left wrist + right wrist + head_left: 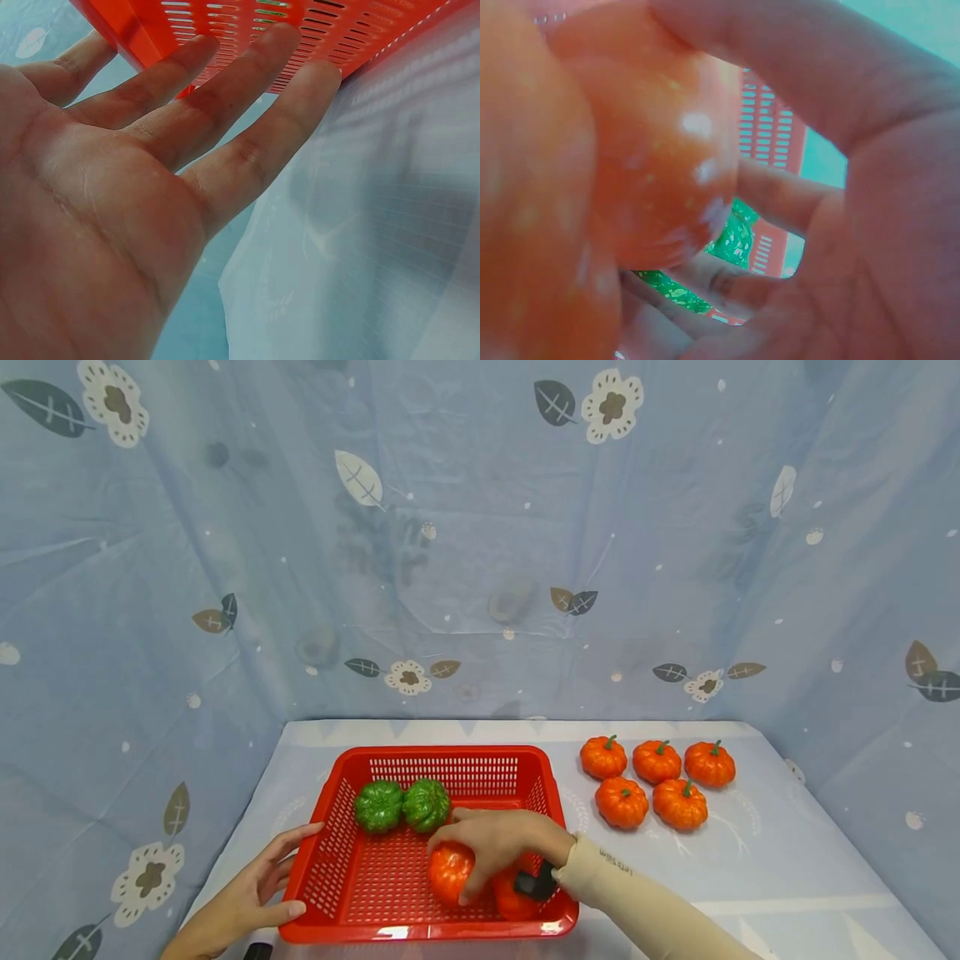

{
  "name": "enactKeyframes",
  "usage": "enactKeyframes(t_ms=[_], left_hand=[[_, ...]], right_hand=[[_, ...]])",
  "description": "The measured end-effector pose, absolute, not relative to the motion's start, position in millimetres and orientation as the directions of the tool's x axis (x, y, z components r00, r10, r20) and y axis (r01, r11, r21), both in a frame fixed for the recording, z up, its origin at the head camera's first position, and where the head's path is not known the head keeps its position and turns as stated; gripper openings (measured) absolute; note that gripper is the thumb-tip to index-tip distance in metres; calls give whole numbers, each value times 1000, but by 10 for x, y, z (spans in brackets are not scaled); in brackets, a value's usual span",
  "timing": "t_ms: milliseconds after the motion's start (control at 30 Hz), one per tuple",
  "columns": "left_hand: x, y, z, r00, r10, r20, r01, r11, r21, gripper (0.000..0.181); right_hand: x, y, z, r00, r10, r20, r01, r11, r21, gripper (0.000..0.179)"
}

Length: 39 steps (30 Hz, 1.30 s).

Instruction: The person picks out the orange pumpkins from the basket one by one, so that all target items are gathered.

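A red plastic basket (420, 931) with slotted walls stands on the table. My right hand (498, 843) reaches into it and grips an orange pumpkin (450, 874), fingers and thumb curved round its sides. Close beside this one, partly hidden under the wrist, sits a second orange pumpkin (513, 902). Two green pumpkins (378, 807) lie side by side in the basket's far left part. At the basket's left side is my left hand (251, 889), its fairly straight fingers (251, 157) touching the outer wall and its thumb by the near left corner.
Several orange pumpkins (624, 802) stand in two rows on the table, right of the basket. The table (750, 868) has a pale patterned cloth. Behind and at both sides hangs a blue curtain (480, 568) with leaves and flowers.
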<state>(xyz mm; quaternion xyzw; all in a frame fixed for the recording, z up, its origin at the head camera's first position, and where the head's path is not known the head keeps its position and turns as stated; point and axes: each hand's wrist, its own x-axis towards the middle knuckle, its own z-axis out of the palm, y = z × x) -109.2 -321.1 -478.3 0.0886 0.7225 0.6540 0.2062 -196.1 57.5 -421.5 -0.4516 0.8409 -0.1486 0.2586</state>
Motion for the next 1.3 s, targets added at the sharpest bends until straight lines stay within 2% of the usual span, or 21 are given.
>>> enactKeyframes(t_ms=[233,433,633,833,1100,1300], left_hand=[[-1096,-3204,-4770,-897,410,-168,-129,122,984,79],[-1106,-3195,-4767,-900,402,-167,-126,126,984,79],[-1108,-3192,-4768,-901,403,-160,-116,132,984,80],[-1100,-3203,-4769,-895,421,-149,-109,118,987,80],[-1091,-3211,-4763,-894,423,-151,-112,115,987,78],[-1094,-3209,-4773,-892,424,-158,-122,112,986,77]], right_hand=[[-2000,564,-4230,-501,-843,-199,-656,519,-547,64],[-2003,550,-4240,-496,-857,-139,-649,472,-596,69],[-1993,520,-4238,-509,-842,-178,-656,514,-552,59],[-1997,521,-4263,-481,-852,-208,-666,510,-545,58],[-1989,577,-4257,-517,-827,-222,-619,540,-570,45],[-1958,598,-4175,-497,-793,-353,-624,609,-489,52]])
